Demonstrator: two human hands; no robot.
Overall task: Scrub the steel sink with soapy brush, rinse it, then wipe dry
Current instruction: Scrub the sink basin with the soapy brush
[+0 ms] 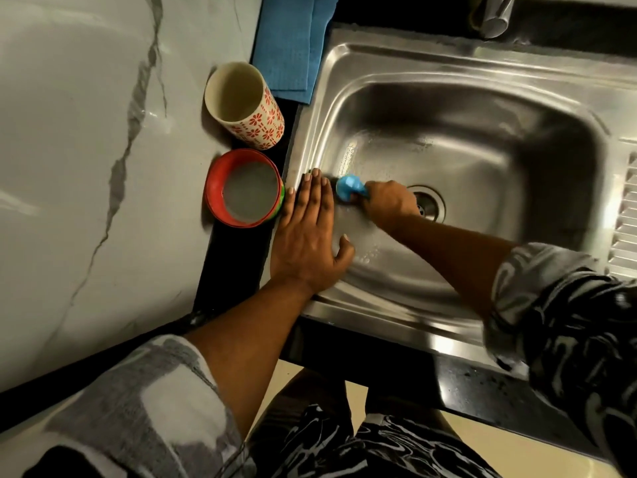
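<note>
Curling round the handle of the blue brush, the fingers of your right hand grip it firmly. Its head is down against the left slope of the steel sink, low in the basin and just left of the drain. Beads of water or suds speckle the steel around the brush.

The fingers of your left hand lie straight and close together, holding nothing. The palm is flat on the sink's left rim, the thumb is splayed out over the basin edge, and the fingertips are just beside the brush head. Both forearms are bare, with patterned sleeves pushed up towards the elbows.

Just left of that hand, a red bowl of cloudy liquid stands at the edge of the marble counter. Beyond it is a cream cup with a red flower print, close beside the bowl. A folded blue cloth lies farther back, by the sink's far left corner. The tap shows at the top edge, and the ribbed drainboard runs along the right.
</note>
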